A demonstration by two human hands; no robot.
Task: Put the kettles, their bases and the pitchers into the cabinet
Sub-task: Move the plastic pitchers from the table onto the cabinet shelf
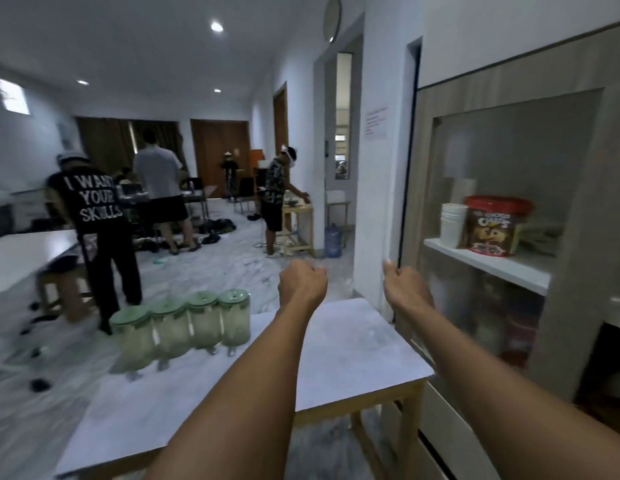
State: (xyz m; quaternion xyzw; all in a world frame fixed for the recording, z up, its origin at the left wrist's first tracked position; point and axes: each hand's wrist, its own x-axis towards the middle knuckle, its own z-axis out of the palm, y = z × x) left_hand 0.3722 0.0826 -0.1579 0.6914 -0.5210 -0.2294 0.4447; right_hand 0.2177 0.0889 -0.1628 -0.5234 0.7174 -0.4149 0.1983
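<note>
Pitchers: four green lidded pitchers (183,327) stood touching in a row on the far left part of the white table (336,358).
Row axis: it ran from near-left to far-right, handles facing the person.
Left hand (303,282): curled into a fist, holding nothing, raised above the table's far edge, right of the pitchers and beyond them.
Right hand (403,285): fingers hooked on the left edge of the glass cabinet door (424,174), well apart from the pitchers.
Nearer hand: the left, with the end pitcher down to its left.
Cabinet (575,271): to the right, just beside the table; stacked cups (453,225) and a cereal tub (492,226) sat on its shelf (492,261).
Kettles, bases: not visible.
Likely need: door swung clear before any pitcher could cross rightward.
</note>
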